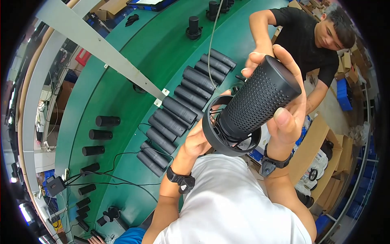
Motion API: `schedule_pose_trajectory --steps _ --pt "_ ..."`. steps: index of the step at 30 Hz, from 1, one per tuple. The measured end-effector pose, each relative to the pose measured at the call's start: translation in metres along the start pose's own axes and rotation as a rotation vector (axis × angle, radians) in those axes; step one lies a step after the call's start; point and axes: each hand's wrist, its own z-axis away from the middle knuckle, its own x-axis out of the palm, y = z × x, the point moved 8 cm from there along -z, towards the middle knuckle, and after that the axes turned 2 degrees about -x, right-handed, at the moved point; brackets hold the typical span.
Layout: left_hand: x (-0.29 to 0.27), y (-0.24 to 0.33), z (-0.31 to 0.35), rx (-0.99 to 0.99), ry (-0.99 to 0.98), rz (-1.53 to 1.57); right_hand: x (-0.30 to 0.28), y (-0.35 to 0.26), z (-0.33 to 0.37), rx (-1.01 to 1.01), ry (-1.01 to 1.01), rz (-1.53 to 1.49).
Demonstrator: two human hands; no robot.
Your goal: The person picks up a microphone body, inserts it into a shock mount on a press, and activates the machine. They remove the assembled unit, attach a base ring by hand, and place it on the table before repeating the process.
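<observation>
A black cylinder covered in small raised bumps is tilted up in front of me, its smooth end cap at the upper right. Its lower end sits inside a wider black ring with thin cords or spokes between the two. My right hand is wrapped round the cylinder's upper part, thumb on the near side and fingers behind. At the ring's left side, my left hand grips the ring, most of its fingers hidden behind it. Both wrists wear black straps with a small device.
Several smooth black cylinders lie in a row on the green table. Smaller black cylinders line a green belt at the left. A grey metal post crosses there, with black cables below. Opposite is a co-worker; an open carton stands at right.
</observation>
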Motion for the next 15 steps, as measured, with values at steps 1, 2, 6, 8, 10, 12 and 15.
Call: schedule_pose_trajectory --steps 1,2,6,8,10,12,15 --pt "0.001 -0.002 -0.001 -0.016 -0.013 0.004 -0.002 -0.003 0.0 -0.034 -0.006 0.009" --pt "0.003 -0.002 -0.001 -0.031 -0.024 0.008 -0.004 -0.005 0.001 -0.068 -0.013 0.017" --pt "0.005 -0.009 -0.001 -0.127 -0.122 0.16 -0.004 0.002 -0.005 -0.052 -0.115 -0.048" --pt "-0.013 -0.018 0.006 -0.068 0.034 0.329 0.005 0.007 -0.005 -0.017 -0.188 -0.105" --pt "-0.023 -0.019 0.01 -0.068 0.053 0.255 0.012 0.009 -0.005 -0.005 -0.188 -0.128" --pt "-0.035 -0.02 0.015 -0.068 0.076 0.181 0.017 0.013 -0.005 0.004 -0.165 -0.102" --pt "-0.046 -0.018 0.018 -0.065 0.103 0.077 0.023 0.019 -0.005 0.023 -0.162 -0.099"
